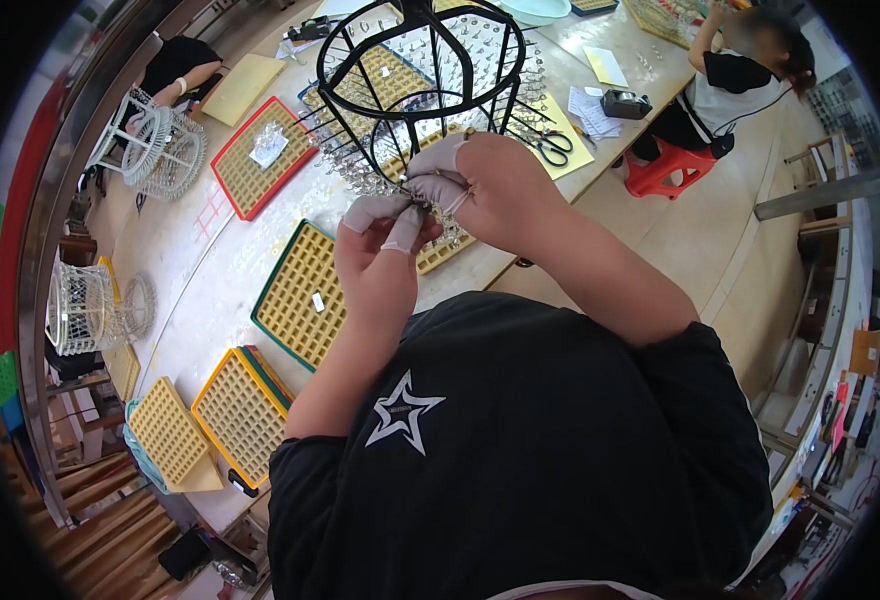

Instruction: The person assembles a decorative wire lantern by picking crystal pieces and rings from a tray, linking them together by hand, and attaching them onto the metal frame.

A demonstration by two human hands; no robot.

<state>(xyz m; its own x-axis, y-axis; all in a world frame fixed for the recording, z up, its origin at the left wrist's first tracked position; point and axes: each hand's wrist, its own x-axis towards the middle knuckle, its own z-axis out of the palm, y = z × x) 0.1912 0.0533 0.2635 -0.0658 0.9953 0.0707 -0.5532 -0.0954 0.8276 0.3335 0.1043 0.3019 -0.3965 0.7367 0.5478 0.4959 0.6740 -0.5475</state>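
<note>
A black wire rack (420,105) hangs in front of me, with many small shiny metal pieces around its lower rim. Both my hands meet at its near lower edge. My left hand (385,235) has its covered fingertips pressed together at the rim. Just right of it, my right hand (480,185) is closed, with its fingers bent against the same spot. Pale coverings sit on the fingers of both hands. What lies between the fingertips is too small and hidden to name. Below my left hand is a green-edged grid tray (303,295) with a white tag.
A red-edged grid tray (263,158) lies left, an orange-edged one (240,415) nearer. Black scissors (550,148) rest on yellow paper at right. White wire racks (85,310) stand far left. A person sits on a red stool (668,172); another person's arm (185,85) shows upper left.
</note>
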